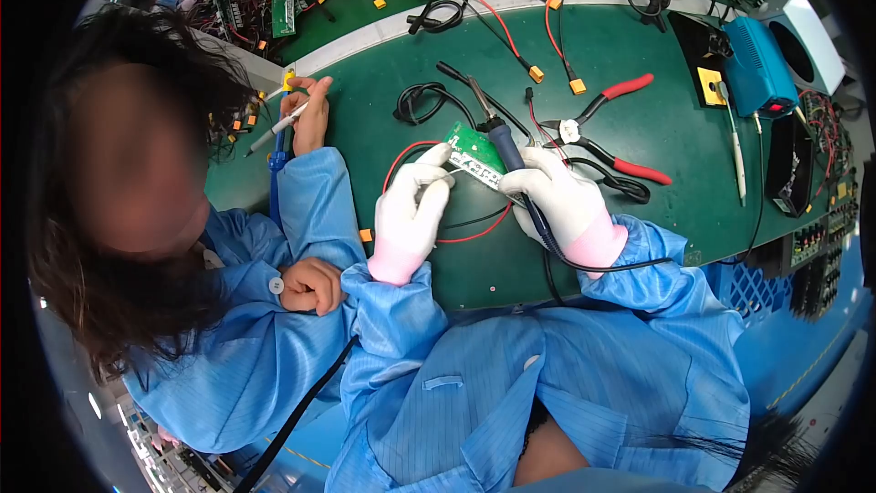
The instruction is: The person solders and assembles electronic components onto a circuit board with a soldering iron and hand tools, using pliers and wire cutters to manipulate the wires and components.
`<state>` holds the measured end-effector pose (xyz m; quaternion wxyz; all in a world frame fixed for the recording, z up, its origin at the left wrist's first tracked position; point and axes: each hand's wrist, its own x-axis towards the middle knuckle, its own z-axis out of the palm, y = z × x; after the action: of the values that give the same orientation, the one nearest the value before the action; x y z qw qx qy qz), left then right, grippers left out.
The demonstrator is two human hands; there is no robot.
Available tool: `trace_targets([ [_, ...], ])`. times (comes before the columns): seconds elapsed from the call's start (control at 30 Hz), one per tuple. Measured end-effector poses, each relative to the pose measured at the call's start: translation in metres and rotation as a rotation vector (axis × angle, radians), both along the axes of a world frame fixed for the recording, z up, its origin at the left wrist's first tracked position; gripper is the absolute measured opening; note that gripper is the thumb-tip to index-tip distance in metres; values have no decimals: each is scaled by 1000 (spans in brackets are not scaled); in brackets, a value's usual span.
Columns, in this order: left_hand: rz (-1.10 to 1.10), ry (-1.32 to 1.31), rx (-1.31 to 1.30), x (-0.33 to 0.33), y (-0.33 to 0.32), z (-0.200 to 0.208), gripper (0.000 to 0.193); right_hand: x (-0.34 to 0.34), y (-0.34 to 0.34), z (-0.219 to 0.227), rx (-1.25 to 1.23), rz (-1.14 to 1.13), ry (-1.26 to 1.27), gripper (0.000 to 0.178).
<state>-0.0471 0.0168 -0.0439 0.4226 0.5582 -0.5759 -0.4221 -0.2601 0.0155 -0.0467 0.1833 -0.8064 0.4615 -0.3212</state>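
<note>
My left hand (408,215), in a white glove with a pink cuff, is closed on the left end of a small green circuit board (470,141). White patches run along the board's near edge. My right hand (564,201), gloved the same way, grips a soldering iron (501,135) with a dark blue handle. Its metal tip points up and away, past the board's far side. The right fingers also rest at the board's right end; whether they pinch it is hidden. Red and black wires (479,233) loop under the board.
Red-handled pliers (639,170) lie right of my right hand. Beyond them stand a blue soldering station (759,68) and a white pen-like tool (737,160). Cables with yellow connectors (577,86) lie at the far edge. A person's hand (310,114) at left holds a pen.
</note>
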Motion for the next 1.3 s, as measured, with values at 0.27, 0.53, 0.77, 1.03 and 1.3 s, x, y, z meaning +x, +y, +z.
trace_targets([
  [0.27,-98,187,-41,11,-9,-17,14,-8,-9,-2,19,82,-217,47],
  [0.53,-70,256,-42,10,-11,-20,14,-11,-11,-6,27,120,-356,41],
  [0.77,-92,220,-14,14,-15,-20,14,-14,-15,1,22,141,-544,29],
  [1.03,-142,391,-28,19,-15,-27,14,-11,-7,3,48,108,-719,28],
  [1.3,-94,677,99,22,-11,-22,15,-14,9,-3,274,-18,-846,31],
])
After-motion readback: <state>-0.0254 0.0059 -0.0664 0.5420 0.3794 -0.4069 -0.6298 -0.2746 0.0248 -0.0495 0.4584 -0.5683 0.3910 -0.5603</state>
